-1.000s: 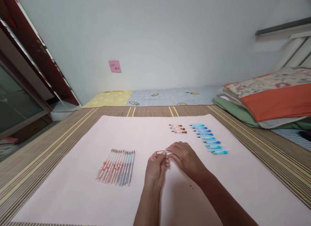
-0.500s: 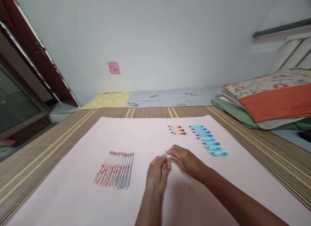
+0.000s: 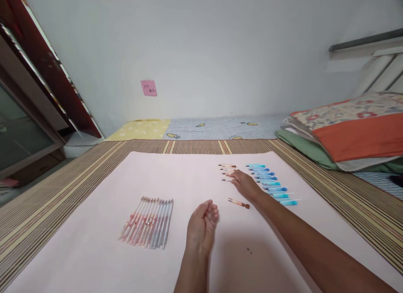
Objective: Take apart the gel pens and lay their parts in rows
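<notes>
My right hand [image 3: 244, 184] reaches forward to a short row of orange, brown-tipped pen pieces [image 3: 228, 168]. Its fingertips pinch a small pen piece [image 3: 225, 179] at the near end of that row. One more brown-tipped piece [image 3: 239, 203] lies alone on the pink sheet [image 3: 94, 251], just below that hand. My left hand [image 3: 202, 226] rests on the sheet with its fingers curled in; whatever is inside them is hidden. A row of blue pen pieces [image 3: 270, 183] lies right of my right hand. A bundle of pen barrels [image 3: 147, 222] lies to the left.
The pink sheet covers a striped mat [image 3: 47, 200]. Folded bedding with an orange pillow [image 3: 355, 133] is stacked at the right. A wall with a pink note [image 3: 148, 87] stands behind, and a dark cabinet [image 3: 28, 116] at the left.
My hands were together on a small pen part. My right hand has since moved forward to the brown-tipped row, a brown-tipped piece now lies on the sheet, and my left hand stayed put.
</notes>
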`<action>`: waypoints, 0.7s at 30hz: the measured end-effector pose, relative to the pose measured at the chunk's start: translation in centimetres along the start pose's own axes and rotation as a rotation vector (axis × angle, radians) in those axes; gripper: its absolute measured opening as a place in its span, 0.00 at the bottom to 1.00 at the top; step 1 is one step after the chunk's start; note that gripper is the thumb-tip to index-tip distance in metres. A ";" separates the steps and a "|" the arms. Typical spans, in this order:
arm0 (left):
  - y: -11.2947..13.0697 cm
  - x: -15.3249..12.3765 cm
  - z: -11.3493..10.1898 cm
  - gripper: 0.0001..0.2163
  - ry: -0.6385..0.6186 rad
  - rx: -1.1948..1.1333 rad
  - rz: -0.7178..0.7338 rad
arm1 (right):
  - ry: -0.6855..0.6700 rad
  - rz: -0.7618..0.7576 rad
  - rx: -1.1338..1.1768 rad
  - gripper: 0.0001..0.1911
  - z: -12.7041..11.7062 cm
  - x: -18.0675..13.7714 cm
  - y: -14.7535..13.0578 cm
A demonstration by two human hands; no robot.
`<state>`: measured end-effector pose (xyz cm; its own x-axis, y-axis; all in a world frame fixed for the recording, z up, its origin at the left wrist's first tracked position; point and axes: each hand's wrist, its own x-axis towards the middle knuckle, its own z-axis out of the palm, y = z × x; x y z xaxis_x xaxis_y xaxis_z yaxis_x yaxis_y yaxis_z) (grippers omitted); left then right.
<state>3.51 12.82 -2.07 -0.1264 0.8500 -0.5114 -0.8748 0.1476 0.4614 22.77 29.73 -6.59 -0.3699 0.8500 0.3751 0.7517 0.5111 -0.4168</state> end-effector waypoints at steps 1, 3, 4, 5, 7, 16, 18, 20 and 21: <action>0.1 0.0 0.0 0.11 0.006 -0.005 -0.002 | 0.001 -0.012 -0.022 0.12 0.1 0.1 0.2; 0.2 -0.1 0.1 0.11 0.011 -0.009 -0.005 | 0.001 -0.040 -0.062 0.11 0.2 0.1 0.4; 0.2 -0.1 0.2 0.11 0.012 -0.008 -0.007 | 0.003 -0.052 -0.082 0.11 0.3 0.1 0.6; 0.2 -0.2 0.3 0.11 0.011 -0.006 -0.008 | 0.007 -0.062 -0.102 0.10 0.3 0.1 0.7; 0.3 -0.2 0.3 0.11 0.014 -0.003 -0.009 | 0.024 -0.075 -0.139 0.09 0.3 0.0 0.8; 0.3 -0.1 0.0 0.11 0.004 0.001 -0.002 | 0.048 -0.128 -0.201 0.10 0.0 0.3 1.5; 0.3 -0.1 0.1 0.11 0.005 0.002 -0.004 | 0.051 -0.132 -0.209 0.12 0.1 0.4 1.6; 0.4 -0.1 0.2 0.12 0.008 0.001 -0.010 | 0.052 -0.137 -0.210 0.13 0.2 0.6 1.6; 0.4 -0.2 0.3 0.12 0.010 0.000 -0.012 | 0.051 -0.138 -0.208 0.14 0.2 0.6 1.6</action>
<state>3.33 12.86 -1.63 -0.1202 0.8432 -0.5239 -0.8765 0.1577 0.4549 23.59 31.09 -7.21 -0.4529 0.7634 0.4606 0.7938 0.5804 -0.1815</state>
